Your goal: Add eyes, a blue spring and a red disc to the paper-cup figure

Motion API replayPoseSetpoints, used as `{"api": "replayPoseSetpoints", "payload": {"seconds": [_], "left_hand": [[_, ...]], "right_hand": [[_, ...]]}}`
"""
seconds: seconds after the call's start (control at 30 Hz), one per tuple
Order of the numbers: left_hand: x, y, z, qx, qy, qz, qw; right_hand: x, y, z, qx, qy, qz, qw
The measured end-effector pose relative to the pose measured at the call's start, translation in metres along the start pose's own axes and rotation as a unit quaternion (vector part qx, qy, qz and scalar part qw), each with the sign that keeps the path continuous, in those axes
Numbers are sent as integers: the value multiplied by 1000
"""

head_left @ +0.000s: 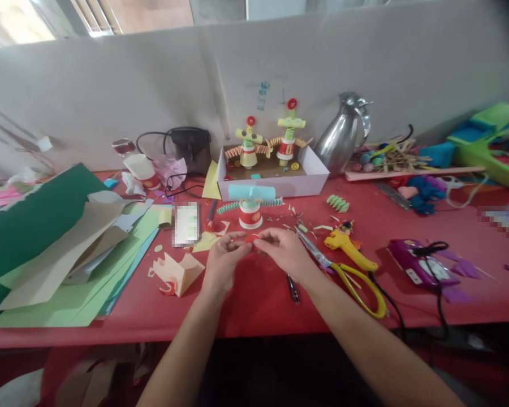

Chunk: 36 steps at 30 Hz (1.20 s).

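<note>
My left hand (224,260) and my right hand (285,254) meet at the middle of the table, fingertips pinched on a small red paper piece (253,238). Fingers cover part of it, so its full shape is hidden. Just beyond them stands a paper cup figure (250,217) in red and white, with folded green paper arms and a light blue paper roll on top. Scissors (343,271) with yellow handles lie to the right of my right hand. A dark pen-like tool (293,289) rests below that hand, and a cut beige paper piece (180,271) sits left of my left hand.
Behind stands a white box (275,189) with two finished-looking paper figures. A steel jug (341,135), yellow glue gun (350,249) and purple device (422,263) with a cable are on the right. Coloured paper sheets (80,282) and a green board (38,220) lie left.
</note>
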State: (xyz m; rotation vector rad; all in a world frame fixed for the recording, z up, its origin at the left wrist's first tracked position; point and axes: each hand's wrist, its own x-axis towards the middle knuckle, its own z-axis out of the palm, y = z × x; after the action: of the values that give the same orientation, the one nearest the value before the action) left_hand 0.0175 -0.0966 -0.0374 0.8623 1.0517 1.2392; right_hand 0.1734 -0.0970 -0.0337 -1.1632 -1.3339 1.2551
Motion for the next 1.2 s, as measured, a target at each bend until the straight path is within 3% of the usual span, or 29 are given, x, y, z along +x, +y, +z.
{"api": "replayPoseSetpoints", "payload": {"seconds": [0.23,0.47,0.57,0.77,0.93,1.2], "left_hand": [[-1,-9,-8,25,-9,-2,1000],[-1,-6,-9,70,-22,44,996],[-1,-6,-10,73,4,58,996],[-2,-7,-10,65,-42,61,995],[0,-7,-8,35,3,37,999],[1,-8,-9,25,-8,-6,1000]], "right_hand": [[1,-2,-3,-4,-28,34,999],[2,0,-1,9,-40,51,998],[2,1,2,27,-26,48,998],[5,1,2,31,0,25,999],[5,0,1,59,0,44,997],[4,2,2,28,-10,39,999]]}}
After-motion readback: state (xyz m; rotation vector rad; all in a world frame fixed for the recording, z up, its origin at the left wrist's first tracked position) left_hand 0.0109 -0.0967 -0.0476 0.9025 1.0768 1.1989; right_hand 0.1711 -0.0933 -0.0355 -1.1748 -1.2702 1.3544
